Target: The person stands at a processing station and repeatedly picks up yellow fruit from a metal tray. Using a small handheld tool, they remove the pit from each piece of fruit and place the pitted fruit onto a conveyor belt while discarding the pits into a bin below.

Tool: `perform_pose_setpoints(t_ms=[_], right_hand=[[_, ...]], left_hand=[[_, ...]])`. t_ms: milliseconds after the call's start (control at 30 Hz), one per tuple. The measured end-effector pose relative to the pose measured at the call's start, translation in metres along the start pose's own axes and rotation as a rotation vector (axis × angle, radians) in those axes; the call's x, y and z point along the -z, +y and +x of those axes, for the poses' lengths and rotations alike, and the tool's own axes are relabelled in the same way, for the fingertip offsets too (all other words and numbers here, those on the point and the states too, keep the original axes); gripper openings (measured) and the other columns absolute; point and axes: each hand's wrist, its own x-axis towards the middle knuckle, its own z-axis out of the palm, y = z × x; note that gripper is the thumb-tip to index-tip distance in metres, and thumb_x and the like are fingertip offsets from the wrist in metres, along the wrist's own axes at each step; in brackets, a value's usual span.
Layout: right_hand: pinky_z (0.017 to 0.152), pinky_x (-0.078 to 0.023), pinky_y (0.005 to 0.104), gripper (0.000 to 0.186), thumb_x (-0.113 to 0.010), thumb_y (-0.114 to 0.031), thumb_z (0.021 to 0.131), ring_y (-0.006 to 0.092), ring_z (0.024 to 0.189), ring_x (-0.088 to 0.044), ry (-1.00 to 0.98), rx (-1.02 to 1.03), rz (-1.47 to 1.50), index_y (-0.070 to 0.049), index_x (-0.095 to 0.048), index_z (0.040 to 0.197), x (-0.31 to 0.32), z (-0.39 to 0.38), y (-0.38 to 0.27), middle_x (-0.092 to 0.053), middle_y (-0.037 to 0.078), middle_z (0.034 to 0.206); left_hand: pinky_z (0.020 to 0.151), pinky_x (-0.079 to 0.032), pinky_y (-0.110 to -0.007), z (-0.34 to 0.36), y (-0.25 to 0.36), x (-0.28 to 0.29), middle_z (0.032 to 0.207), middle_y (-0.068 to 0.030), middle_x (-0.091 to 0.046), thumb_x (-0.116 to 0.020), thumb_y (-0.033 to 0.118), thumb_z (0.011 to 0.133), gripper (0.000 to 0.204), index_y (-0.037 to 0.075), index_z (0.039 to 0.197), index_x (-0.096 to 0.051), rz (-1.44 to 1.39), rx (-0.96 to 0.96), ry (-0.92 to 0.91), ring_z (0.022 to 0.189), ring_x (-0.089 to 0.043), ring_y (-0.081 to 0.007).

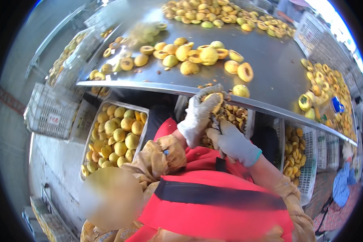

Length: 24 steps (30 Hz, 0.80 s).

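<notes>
My left hand (198, 115), in a whitish knit glove, is closed around a yellow peach half (218, 103) just off the table's near edge. My right hand (234, 142), in a grey glove with a teal cuff, grips a small pitting tool (216, 123) with a dark handle. Its tip is close under the peach half; whether it touches the flesh is hidden. Below both hands stands a crate of brown pits and scraps (234, 114). A single peach (240, 90) rests on the table edge beside my left hand.
The metal table (270, 72) carries a cluster of peach halves (189, 54), with larger heaps at the far side and right. A blue-lidded jar (338, 105) stands at right. Crates of peaches flank me, one at left (142, 135). Another person (288, 10) is across the table.
</notes>
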Motion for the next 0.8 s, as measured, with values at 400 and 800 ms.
perform_pose_setpoints(t_ms=[400, 800], right_hand=[[0.041, -0.037, 0.0272, 0.01, -0.052, -0.017, 0.089, 0.0108, 0.045, -0.045, 0.087, 0.187, -0.332, -0.007, -0.049, 0.087, -0.007, 0.049, 0.075, -0.048, 0.002, 0.057], [0.043, -0.042, 0.0307, 0.018, -0.055, -0.021, 0.087, 0.015, 0.046, -0.05, 0.238, -0.047, -0.352, -0.004, -0.05, 0.089, 0.013, 0.073, 0.096, -0.05, 0.005, 0.059]], left_hand=[[0.065, -0.048, -0.023, -0.022, 0.03, 0.094, 0.088, -0.001, -0.06, -0.065, 0.036, 0.089, 0.04, 0.004, 0.111, -0.06, -0.025, -0.232, 0.402, 0.073, -0.057, -0.0095], [0.105, -0.037, -0.035, -0.103, 0.134, 0.383, 0.136, -0.0209, -0.048, -0.058, 0.029, 0.09, 0.053, 0.0, 0.133, -0.047, 0.771, -0.301, 1.201, 0.127, -0.046, -0.0314]])
